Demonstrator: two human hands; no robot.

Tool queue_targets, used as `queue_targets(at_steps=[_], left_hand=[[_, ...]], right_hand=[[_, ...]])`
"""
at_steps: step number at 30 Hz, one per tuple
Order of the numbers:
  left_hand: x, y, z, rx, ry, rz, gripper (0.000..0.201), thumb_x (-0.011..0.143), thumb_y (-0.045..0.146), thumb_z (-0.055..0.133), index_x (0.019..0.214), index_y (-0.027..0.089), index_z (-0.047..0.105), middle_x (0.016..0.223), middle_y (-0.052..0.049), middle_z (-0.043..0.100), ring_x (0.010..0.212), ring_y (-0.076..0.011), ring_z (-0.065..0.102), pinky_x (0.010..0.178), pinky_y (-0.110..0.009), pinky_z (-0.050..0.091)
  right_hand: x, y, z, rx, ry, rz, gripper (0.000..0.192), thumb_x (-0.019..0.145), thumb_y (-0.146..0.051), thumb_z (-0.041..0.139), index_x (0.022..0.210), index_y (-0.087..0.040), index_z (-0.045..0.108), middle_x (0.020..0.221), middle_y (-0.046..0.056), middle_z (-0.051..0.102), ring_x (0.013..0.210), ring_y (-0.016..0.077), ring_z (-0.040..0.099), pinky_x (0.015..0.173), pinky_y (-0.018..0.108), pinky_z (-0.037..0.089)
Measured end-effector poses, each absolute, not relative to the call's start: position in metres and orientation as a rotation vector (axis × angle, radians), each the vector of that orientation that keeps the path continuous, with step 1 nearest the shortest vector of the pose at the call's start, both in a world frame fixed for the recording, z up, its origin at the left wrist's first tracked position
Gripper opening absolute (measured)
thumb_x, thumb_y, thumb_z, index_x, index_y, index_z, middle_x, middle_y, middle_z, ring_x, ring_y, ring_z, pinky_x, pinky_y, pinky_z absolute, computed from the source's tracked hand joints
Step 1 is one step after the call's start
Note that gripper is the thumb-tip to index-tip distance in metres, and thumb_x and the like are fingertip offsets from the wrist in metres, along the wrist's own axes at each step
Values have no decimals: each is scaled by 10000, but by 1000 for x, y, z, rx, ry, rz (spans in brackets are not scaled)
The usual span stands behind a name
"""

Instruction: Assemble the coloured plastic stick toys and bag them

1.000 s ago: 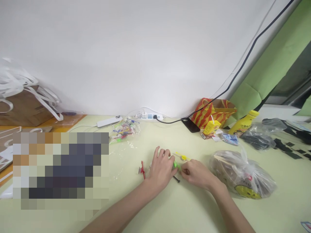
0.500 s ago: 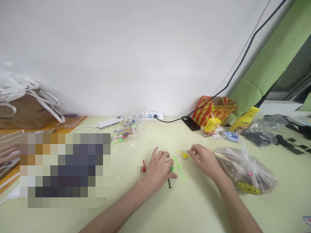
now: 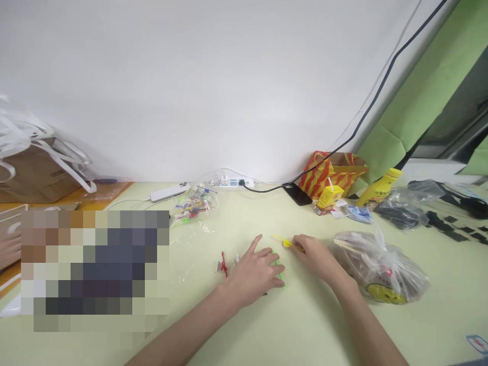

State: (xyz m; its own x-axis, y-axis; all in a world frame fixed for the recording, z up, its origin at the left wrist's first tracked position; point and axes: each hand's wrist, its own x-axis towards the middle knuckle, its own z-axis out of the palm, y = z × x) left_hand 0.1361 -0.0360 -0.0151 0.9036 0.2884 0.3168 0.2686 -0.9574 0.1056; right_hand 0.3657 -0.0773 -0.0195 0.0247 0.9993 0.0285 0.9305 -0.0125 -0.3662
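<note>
My left hand is over the table with its fingers spread. Its fingertips reach across a thin green plastic stick, hiding part of it. Left of this hand are a small red plastic piece with a clear part beside it and a small white piece. A dark tip shows below the palm, the rest covered. My right hand is closed, fingertips pinching the right end of a small yellow plastic piece that has a clear round part under it.
A clear bag of coloured plastic pieces lies at the back left, near a power strip. To the right are a tied plastic bag, a juice carton, a yellow bottle and a phone. Another person's hand shows far left.
My right hand has moved slightly and taken hold of the yellow piece. My left hand has shifted right and down, its fingers now over the green stick.
</note>
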Motion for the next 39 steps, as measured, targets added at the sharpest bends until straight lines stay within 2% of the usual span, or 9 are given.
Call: queue_targets(at_steps=[5,9,13,15,21,25,39], left_hand=[[127,-36,-13,3032,367,462,164,949,401,651,924,246,697,883,19,687,992,-191,651,1239,-526,191],[125,-38,-8,3024,385,515,193,935,441,661,914,251,691,901,24,710,1032,-204,655,1241,-526,203],[130,-38,-3,2901,578,735,285,937,439,657,1165,269,630,1154,-6,716,1153,-230,632,1208,-531,274],[132,-37,-3,2796,709,886,301,963,403,628,1222,255,584,1172,-19,715,1132,-218,646,1187,-505,311],[130,-35,-9,2583,823,1269,221,973,307,607,1175,232,558,1138,-24,720,1108,-189,665,1141,-436,360],[125,-39,-11,2509,792,1397,192,951,297,640,1112,227,562,1043,2,745,1009,-173,699,1116,-417,374],[123,-48,-6,2333,926,1423,117,877,300,680,940,227,614,882,19,741,851,-172,711,1075,-444,412]], right_hand=[[363,-77,-21,-2025,-1956,350,271,996,-275,469,737,-207,506,782,38,648,684,165,562,607,271,291],[360,-77,-21,-2002,-1939,325,288,996,-268,446,714,-213,478,758,33,643,669,170,550,608,278,288],[353,-77,-17,-1960,-1917,293,253,1001,-271,433,762,-217,500,789,33,654,710,183,566,624,284,307],[345,-78,-14,-1861,-1890,294,236,1004,-278,438,786,-220,503,784,21,642,697,176,553,627,282,324],[313,-88,-7,-1436,-1843,262,233,1015,-234,444,790,-214,498,724,-7,546,657,147,499,634,272,363],[303,-95,-6,-1305,-1855,208,202,1018,-187,455,827,-210,518,717,-12,514,645,136,482,615,265,364],[296,-95,-15,-1200,-1935,-225,108,962,-99,572,995,-193,615,700,-3,573,622,137,480,593,278,358]])
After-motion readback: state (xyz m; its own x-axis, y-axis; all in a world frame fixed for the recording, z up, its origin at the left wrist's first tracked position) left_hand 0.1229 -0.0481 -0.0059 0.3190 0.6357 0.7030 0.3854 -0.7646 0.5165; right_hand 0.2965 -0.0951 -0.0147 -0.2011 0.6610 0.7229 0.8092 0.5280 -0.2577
